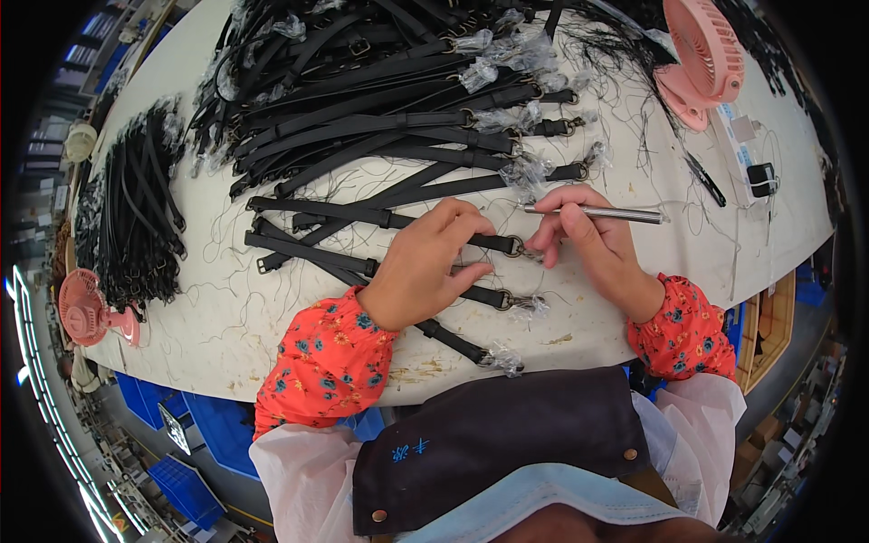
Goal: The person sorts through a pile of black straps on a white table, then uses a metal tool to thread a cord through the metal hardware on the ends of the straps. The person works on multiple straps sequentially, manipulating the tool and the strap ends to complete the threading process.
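Note:
A black strap (496,242) with a metal ring at its end lies across the table in front of me. My left hand (425,262) curls over this strap, fingers bent on its far side and thumb on the near side. In my right hand (593,244) is a slim silver pen-like metal tool (625,214), its thin tip pointing left. The lower fingers of that hand are close to the strap's ring and a bit of clear plastic wrap; whether they touch it cannot be made out. Two more straps (448,341) with plastic-wrapped ends pass under or beside my left hand.
A large heap of black straps (362,100) covers the far table, with a smaller bundle (140,199) at left. Pink fans (701,54) stand far right and left. A black pen-shaped tool (706,179), a white power strip (738,149) and loose threads lie at right.

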